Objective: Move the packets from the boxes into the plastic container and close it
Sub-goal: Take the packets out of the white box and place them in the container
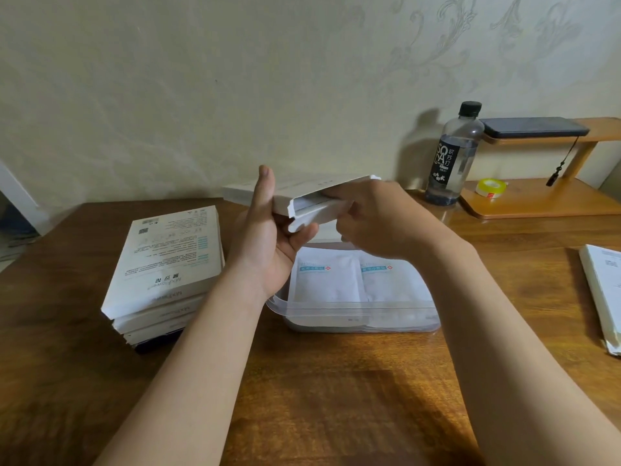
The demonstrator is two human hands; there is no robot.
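1. Two hands on one white box, raised over the far end of the plastic container, above the counter.
2. Clamped on the box's left side: left hand, thumb upright against the edge, fingers curled beneath.
3. Pushed into the box's open near-right end: fingers of the right hand. Grip on the contents hidden, so cannot tell whether pinching or loose.
4. Already in the open container: two packets, flat, side by side, white with teal print. Lid not made out.
5. Handling, as a judgement: packets probably light, thin, limp and smooth-faced, so likely to slide out together or fan apart. Best pinched as a bunch across the exposed short edge, thumb on top, fingers below.
6. Held box probably light thin card, easily crushed. Hold by the long edges and tilt the open end down toward the container.
7. Left on the counter, just beside the container: stack of boxes, seemingly yet to be emptied. Right edge, well apart: flat box.
8. Far right, off-task: bottle, tape roll, phone on a wooden shelf.
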